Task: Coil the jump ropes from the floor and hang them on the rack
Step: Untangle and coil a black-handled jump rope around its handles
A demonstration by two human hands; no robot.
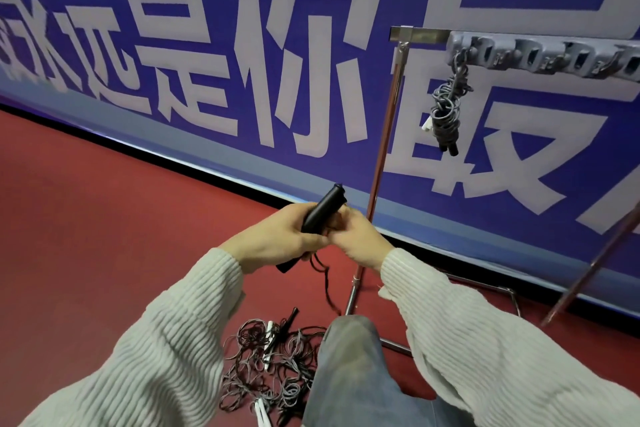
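The left hand [277, 236] grips black rope handles [320, 210]; the right hand [356, 236] curls against them, its grasp unclear. A cord [325, 282] dangles toward tangled jump ropes [273, 360] on the red floor [104, 218]. One coiled rope [446, 107] hangs on the rack [540, 52]

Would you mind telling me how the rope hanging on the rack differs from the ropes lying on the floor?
The hanging rope is wound into one tight bundle, while the floor ropes sprawl in loose, tangled loops. The hanging rope dangles from the grey hook strip clear of the ground; the floor ropes rest on the red floor beside the person's knee. Both show dark cord with black and white handles.
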